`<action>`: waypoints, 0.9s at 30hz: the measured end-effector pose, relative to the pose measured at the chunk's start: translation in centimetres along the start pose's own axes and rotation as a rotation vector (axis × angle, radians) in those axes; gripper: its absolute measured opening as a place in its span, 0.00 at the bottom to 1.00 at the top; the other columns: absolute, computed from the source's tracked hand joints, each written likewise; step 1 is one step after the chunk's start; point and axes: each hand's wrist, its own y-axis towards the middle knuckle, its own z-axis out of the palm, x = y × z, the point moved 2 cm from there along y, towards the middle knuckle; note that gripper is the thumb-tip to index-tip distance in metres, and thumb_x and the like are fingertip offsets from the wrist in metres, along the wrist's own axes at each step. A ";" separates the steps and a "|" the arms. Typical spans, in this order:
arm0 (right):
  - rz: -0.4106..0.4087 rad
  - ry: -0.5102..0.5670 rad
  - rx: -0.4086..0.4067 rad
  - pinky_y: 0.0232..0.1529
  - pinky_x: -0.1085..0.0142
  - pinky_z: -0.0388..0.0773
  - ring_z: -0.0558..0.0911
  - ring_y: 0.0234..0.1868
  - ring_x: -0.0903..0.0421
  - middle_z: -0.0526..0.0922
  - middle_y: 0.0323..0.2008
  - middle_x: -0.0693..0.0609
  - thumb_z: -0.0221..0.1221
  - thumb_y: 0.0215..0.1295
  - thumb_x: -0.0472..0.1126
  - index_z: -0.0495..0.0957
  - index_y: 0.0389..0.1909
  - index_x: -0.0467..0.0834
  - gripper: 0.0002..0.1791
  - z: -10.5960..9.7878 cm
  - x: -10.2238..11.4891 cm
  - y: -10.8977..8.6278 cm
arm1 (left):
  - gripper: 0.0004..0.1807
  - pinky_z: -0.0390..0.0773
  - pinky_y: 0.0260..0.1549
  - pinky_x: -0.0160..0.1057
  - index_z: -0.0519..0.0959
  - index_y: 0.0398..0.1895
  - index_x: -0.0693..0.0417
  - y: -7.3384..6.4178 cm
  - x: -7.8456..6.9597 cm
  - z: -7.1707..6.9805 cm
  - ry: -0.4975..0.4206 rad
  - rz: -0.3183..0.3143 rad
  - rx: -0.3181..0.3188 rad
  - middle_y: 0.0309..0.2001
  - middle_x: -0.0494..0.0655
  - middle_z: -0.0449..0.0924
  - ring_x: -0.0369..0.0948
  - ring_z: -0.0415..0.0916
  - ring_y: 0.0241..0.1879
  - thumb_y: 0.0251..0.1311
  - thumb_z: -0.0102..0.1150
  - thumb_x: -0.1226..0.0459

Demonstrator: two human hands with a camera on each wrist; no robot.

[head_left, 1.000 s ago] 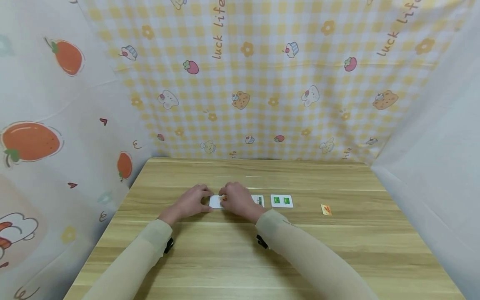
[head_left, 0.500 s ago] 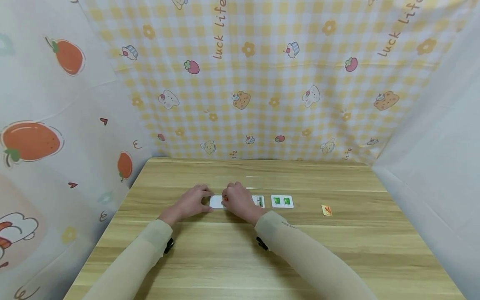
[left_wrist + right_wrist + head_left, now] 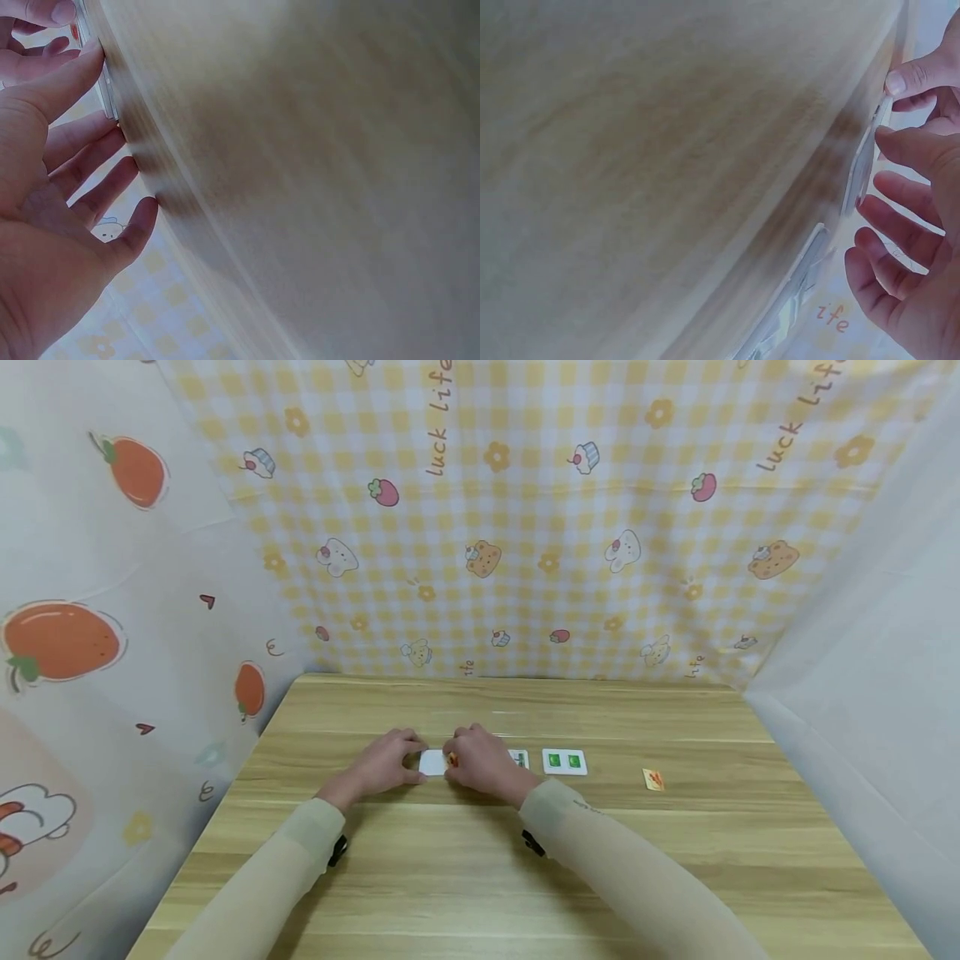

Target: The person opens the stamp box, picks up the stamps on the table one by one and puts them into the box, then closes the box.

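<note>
A white card (image 3: 432, 763) lies flat on the wooden table in the head view. My left hand (image 3: 378, 760) holds its left end, thumb at the near edge and fingers at the far edge. Over the card's right part, my right hand (image 3: 480, 762) has its fingers drawn together at a small orange picture piece (image 3: 452, 760), which is mostly hidden. The left wrist view has my left hand (image 3: 67, 180) with thumb and forefinger at the card's corners. In the right wrist view, my right hand (image 3: 915, 210) has its thumb at the edge of the card (image 3: 861, 161).
Right of my right hand lies a partly covered card with a green picture (image 3: 520, 760). Beyond it is a white card with two green pictures (image 3: 564, 762). A small orange picture square (image 3: 653, 780) lies farther right. A patterned curtain (image 3: 525, 602) hangs behind the table.
My right hand has shifted slightly to the right along the card, with the orange piece at its fingertips. My left hand keeps its place at the card's left end.
</note>
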 end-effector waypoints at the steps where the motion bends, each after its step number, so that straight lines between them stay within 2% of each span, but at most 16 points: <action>1: -0.002 0.000 -0.005 0.33 0.65 0.75 0.73 0.37 0.56 0.81 0.41 0.55 0.68 0.62 0.49 0.88 0.48 0.50 0.15 0.0 0.0 0.0 | 0.30 0.74 0.51 0.50 0.81 0.59 0.61 0.0 0.0 0.0 -0.003 0.002 0.001 0.54 0.48 0.77 0.47 0.72 0.54 0.56 0.75 0.54; 10: -0.026 0.012 -0.041 0.37 0.67 0.78 0.78 0.35 0.60 0.82 0.39 0.55 0.69 0.63 0.47 0.89 0.42 0.48 0.10 0.2 -0.1 -0.1 | 0.31 0.74 0.51 0.49 0.81 0.60 0.59 -0.1 0.1 0.0 0.012 0.003 0.005 0.54 0.46 0.77 0.46 0.71 0.54 0.56 0.74 0.53; 20: -0.088 0.021 -0.064 0.38 0.70 0.77 0.80 0.34 0.61 0.84 0.38 0.54 0.69 0.64 0.43 0.89 0.36 0.48 0.04 0.3 0.0 0.2 | 0.31 0.73 0.53 0.51 0.80 0.60 0.60 -0.1 -0.1 0.0 0.015 0.007 0.002 0.54 0.47 0.77 0.47 0.71 0.55 0.56 0.74 0.53; 27: -0.102 0.008 -0.086 0.38 0.70 0.78 0.80 0.35 0.61 0.84 0.39 0.54 0.68 0.65 0.42 0.89 0.40 0.47 0.06 0.5 -0.2 0.4 | 0.32 0.73 0.54 0.51 0.80 0.60 0.60 -0.1 -0.3 -0.1 0.011 -0.005 0.007 0.55 0.47 0.76 0.47 0.71 0.56 0.56 0.74 0.53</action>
